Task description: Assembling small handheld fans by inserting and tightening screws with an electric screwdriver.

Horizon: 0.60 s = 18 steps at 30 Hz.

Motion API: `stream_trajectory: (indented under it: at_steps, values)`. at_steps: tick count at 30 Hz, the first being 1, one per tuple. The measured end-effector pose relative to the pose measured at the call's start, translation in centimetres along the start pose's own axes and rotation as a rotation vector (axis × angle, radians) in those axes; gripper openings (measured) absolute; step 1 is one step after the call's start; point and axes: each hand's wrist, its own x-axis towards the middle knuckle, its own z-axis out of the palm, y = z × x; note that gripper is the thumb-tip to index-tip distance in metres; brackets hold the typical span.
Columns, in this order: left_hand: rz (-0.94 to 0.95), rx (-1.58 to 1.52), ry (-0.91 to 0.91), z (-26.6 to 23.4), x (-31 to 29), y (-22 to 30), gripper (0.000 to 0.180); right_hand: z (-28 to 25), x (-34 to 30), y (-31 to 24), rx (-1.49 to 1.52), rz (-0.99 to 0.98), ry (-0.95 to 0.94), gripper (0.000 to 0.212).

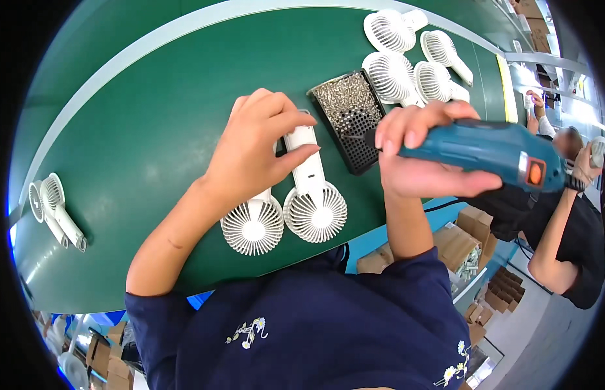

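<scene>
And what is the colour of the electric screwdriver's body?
The electric screwdriver's body is teal blue, best seen in the head view.

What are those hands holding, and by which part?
The right hand grips the blue tool by the end away from its orange button. The left hand is at a fan's handle; grip unclear.

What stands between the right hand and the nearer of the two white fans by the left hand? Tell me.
The black tray lies on the table between the right hand and that white fan, though the hand seems held higher. The left fingers are at the fan's handle.
</scene>
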Motion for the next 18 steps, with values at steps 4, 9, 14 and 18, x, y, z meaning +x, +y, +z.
stream_trajectory:
  at_steps: [4,9,14,18]
  values:
    - [0.129,0.04,0.084,0.2,0.3,1.2,0.035,1.2,1.2,-2.3,0.07,-0.003,-0.086,0.094]
    - [0.112,-0.122,0.065,0.6,0.1,2.1,0.028,2.7,1.9,-3.2,0.158,0.069,-0.158,0.089]
    - [0.125,-0.174,0.03,0.6,-0.3,1.6,0.017,3.3,1.5,-3.0,0.195,0.126,-0.133,0.085]
    - [0.076,-0.214,0.062,0.6,-0.3,1.6,0.016,3.5,1.6,-3.2,0.198,0.079,-0.137,0.085]
